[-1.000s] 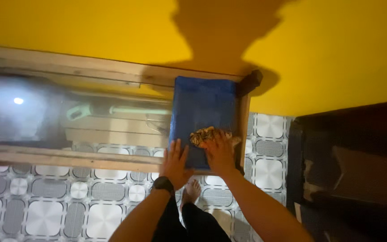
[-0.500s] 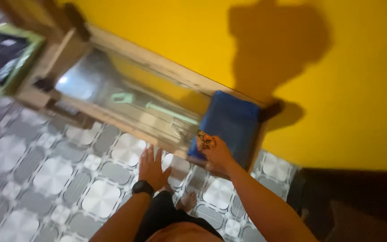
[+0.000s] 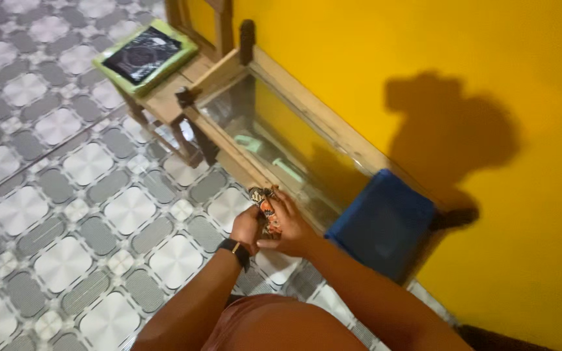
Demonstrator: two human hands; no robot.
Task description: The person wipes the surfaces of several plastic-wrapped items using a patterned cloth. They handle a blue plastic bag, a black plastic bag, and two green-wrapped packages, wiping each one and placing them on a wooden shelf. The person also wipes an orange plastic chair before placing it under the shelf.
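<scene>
A yellow wall (image 3: pixel 424 58) backs everything; the patterned tile floor (image 3: pixel 66 195) spreads out from its foot. Against the wall stands a long glass-topped bench (image 3: pixel 274 130) with a wooden frame, the landmark here. On the bench's near end lies a blue cloth (image 3: pixel 382 224); past its far end a green-edged tray (image 3: pixel 146 55) sits on a small stool. Over the bench's front edge both hands meet: the right hand (image 3: pixel 287 227) is curled round a small crumpled patterned rag (image 3: pixel 265 209), the left hand (image 3: pixel 247 227) closed against it from below. The rag looks soft, light and limp, best pinched by a bunched fold. The floor side is open; the bench's frame edge is close.
</scene>
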